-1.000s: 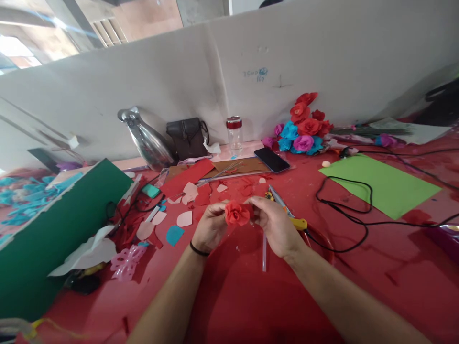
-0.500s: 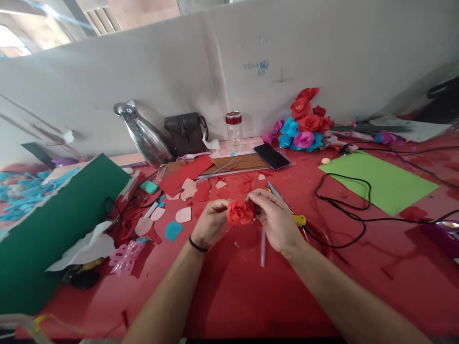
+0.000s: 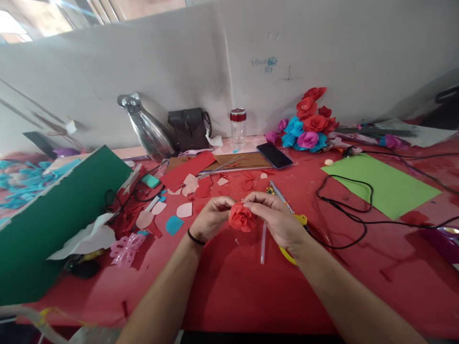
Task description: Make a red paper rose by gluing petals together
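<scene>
Red table [image 3: 229,296] | left hand [image 3: 210,222], right hand [image 3: 279,220] | both pinching red paper rose [image 3: 241,217]

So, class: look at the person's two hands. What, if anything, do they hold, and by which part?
Both hands hold one red paper rose. The left hand and right hand each pinch its outer petals from opposite sides with the fingertips, the bloom facing the camera.

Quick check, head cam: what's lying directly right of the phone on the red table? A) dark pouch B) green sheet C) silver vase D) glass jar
B: the green sheet lies flat to the right of the phone; the jar, pouch and vase all stand to the phone's left, along the partition.
</scene>
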A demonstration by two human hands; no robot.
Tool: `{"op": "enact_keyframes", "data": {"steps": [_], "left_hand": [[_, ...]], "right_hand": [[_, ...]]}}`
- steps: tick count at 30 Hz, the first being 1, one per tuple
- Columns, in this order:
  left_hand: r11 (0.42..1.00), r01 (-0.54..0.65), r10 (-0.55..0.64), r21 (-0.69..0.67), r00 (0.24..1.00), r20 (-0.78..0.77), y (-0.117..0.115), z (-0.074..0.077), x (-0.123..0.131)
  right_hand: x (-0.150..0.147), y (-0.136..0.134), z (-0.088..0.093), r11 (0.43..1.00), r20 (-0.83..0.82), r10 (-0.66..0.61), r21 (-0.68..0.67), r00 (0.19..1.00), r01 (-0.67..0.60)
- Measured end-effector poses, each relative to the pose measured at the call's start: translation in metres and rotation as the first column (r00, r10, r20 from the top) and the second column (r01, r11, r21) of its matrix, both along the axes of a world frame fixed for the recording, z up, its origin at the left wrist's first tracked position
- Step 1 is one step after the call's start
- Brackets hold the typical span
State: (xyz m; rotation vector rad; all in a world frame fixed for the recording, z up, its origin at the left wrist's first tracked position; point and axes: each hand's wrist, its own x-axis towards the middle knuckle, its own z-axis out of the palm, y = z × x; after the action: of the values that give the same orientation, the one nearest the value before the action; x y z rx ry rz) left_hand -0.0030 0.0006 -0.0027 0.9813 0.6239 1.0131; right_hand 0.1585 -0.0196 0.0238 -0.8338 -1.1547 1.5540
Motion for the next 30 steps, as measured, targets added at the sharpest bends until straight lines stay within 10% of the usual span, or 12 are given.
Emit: {"op": "enact_keyframes", "data": {"steps": [7, 13, 18, 24, 30], "left_hand": [[0.999, 0.05, -0.05, -0.017, 0.999, 0.008, -0.001, -0.002, 0.001], [0.979, -0.2, 0.205, -0.048, 0.967, 0.151, -0.005, -0.001, 0.014], [0.959, -0.24, 0.268, -0.151, 0.942, 0.204, -0.009, -0.003, 0.022], [0.951, -0.229, 0.281, -0.209, 0.92, 0.271, -0.012, -0.006, 0.027], [0.956, -0.235, 0.273, -0.178, 0.933, 0.234, -0.011, -0.001, 0.026]], "right_hand": [[0.0, 0.0, 0.002, 0.995, -0.085, -0.034, -0.095, 0.996, 0.025], [-0.002, 0.008, -0.008, 0.928, -0.097, -0.327, -0.22, 0.94, 0.3], [-0.012, 0.004, -0.017, 0.989, -0.005, -0.147, -0.014, 0.989, 0.147], [-0.01, 0.007, -0.026, 0.921, 0.269, -0.311, 0.323, 0.911, 0.219], [-0.007, 0.013, -0.035, 0.929, 0.265, -0.278, 0.32, 0.923, 0.188]]}}
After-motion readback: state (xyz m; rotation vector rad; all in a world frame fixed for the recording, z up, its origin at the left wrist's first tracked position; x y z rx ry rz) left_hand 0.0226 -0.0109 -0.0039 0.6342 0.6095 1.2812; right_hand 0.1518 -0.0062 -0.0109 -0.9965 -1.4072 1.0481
